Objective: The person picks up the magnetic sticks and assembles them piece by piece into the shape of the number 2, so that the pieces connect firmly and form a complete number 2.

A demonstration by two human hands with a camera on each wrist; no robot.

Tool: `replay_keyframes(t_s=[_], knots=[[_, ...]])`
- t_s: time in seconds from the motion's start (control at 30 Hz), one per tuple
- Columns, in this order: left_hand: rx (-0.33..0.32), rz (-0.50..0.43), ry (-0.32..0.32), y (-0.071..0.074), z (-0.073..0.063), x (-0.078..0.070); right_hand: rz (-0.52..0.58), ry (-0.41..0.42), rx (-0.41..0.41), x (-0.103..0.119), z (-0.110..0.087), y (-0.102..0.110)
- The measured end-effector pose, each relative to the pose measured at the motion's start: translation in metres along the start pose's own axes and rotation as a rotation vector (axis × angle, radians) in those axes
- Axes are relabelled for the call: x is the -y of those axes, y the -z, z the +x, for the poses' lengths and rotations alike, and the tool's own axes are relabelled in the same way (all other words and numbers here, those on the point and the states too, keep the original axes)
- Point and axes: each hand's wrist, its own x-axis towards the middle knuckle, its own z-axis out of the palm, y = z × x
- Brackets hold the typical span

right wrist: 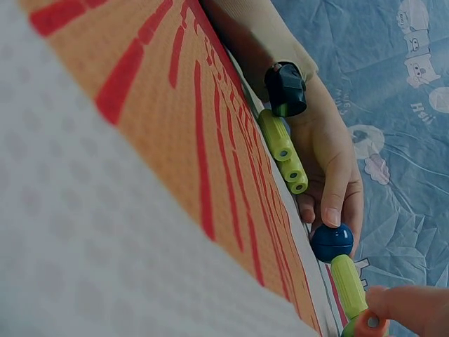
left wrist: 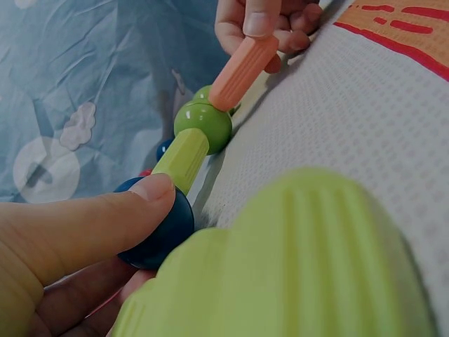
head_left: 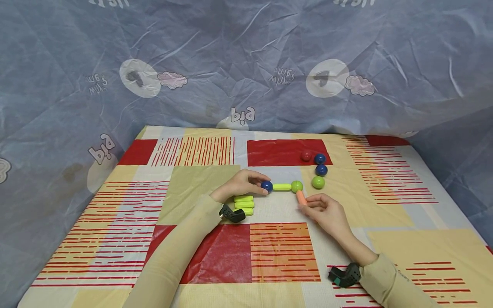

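My left hand (head_left: 243,183) pinches a glossy blue ball (head_left: 266,186) between thumb and fingers. A ribbed yellow-green rod (head_left: 282,187) runs from that ball to a green ball (head_left: 297,186), forming a straight row. With thumb and fingertips, my right hand (head_left: 327,212) holds an orange rod (head_left: 301,197), its far end touching the green ball, as the left wrist view shows. In the right wrist view, the orange rod's near end (right wrist: 372,322) has a grey disc. Three more yellow-green rods (head_left: 244,204) lie side by side under my left wrist.
Beyond the right hand stand a loose red ball (head_left: 306,155), two blue balls (head_left: 320,164) and another green ball (head_left: 318,182). A patterned cloth (head_left: 215,256) covers the table. Blue-grey printed sheeting (head_left: 231,55) hangs behind it and at both sides.
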Motion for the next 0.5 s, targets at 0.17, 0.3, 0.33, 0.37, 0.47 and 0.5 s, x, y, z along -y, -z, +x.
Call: replay_keyframes(t_s=[0.17,0.3,0.33,0.37,0.47,0.5], knots=[[0.003,-0.006,0.000,0.000,-0.001,-0.002,0.016,-0.013,0.029,-0.001,0.004,0.000],[0.019,-0.008,-0.007,0.001,-0.007,-0.014,0.036,-0.023,0.054,-0.002,0.007,0.001],[0.024,-0.007,-0.009,0.002,-0.009,-0.018,0.034,-0.021,0.056,-0.002,0.007,0.001],[0.028,-0.005,-0.012,0.003,-0.011,-0.023,0.037,-0.020,0.059,-0.002,0.008,0.001],[0.034,-0.001,-0.022,0.004,-0.017,-0.034,0.043,-0.015,0.064,-0.002,0.008,0.001],[0.032,-0.001,-0.024,0.004,-0.018,-0.035,0.045,-0.015,0.065,-0.001,0.009,0.001]])
